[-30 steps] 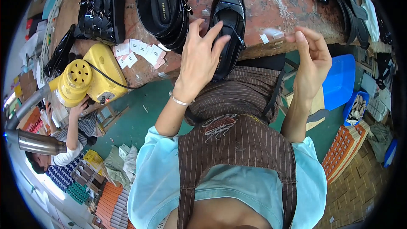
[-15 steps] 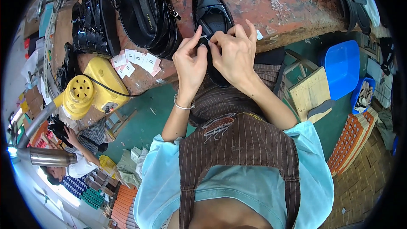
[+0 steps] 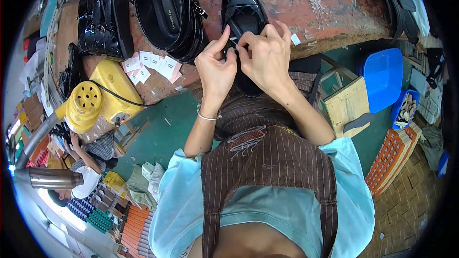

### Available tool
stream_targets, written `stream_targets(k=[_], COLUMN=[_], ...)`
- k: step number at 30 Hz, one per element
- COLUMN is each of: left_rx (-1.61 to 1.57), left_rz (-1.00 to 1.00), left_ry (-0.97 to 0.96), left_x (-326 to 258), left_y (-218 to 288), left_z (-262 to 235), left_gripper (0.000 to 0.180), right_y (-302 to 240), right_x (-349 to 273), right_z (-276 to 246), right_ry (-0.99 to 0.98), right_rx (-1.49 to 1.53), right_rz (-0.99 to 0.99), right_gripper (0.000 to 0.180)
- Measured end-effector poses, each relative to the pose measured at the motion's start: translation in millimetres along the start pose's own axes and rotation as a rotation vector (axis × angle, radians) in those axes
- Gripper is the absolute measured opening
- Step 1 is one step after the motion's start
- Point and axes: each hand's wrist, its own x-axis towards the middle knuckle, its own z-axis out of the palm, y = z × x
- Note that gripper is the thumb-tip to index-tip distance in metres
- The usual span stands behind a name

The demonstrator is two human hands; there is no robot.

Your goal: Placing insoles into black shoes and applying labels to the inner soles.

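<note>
A glossy black square-toed shoe [image 3: 243, 0] lies at the bench edge, its toe pointing away from me and its heel over my lap. Both my hands meet above its opening. My left hand [image 3: 216, 67] pinches the shoe's black strap between thumb and forefinger. Close against it, my right hand [image 3: 268, 59] pinches at the same spot, its outer fingers raised. A tiny pale bit shows between the fingertips; its kind is too small to tell. My hands cover the middle of the shoe.
More black buckled shoes [image 3: 160, 19] and a patent pair [image 3: 106, 21] stand to the left. White tags [image 3: 152, 62] lie near a yellow machine [image 3: 112, 83]. Blue tubs [image 3: 382, 76] and a wooden stool [image 3: 346, 100] are at right. A co-worker [image 3: 88, 169] is at far left.
The view has shifted slightly, and more of the shoe's toe shows, farther right. My hands keep their pinch at nearly the same place. The co-worker's arms have moved.
</note>
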Motion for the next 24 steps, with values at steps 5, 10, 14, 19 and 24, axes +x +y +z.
stream_targets(k=[5, 10, 14, 19, 24], left_rx=[-0.029, -0.030, -0.041, -0.022, 0.085], left_rz=[-0.034, -0.031, 0.000, -0.002, 0.047], left_ry=[-0.007, 0.001, 0.016, 0.013, 0.001], left_x=[0.2, 0.5, 0.4, 0.6, 3.0], left_y=[-0.5, -2.8, -8.6, -5.9, -0.6], left_z=[-0.9, 0.4, 1.2, 0.4, -1.4], left_gripper=[0.049, 0.047, 0.046, 0.045, 0.041], right_y=[-0.6, -2.3, -4.4, -4.2, -3.1], right_x=[1.5, 2.2, 3.0, 3.9, 4.4], right_z=[2.1, 2.7, 3.8, 6.3, 12.0], right_ry=[-0.017, -0.010, -0.004, -0.001, 0.058], right_rx=[0.001, -0.005, -0.015, -0.034, -0.007], right_rz=[-0.003, 0.019, 0.037, 0.040, 0.078], right_gripper=[0.008, 0.008, 0.008, 0.008, 0.007])
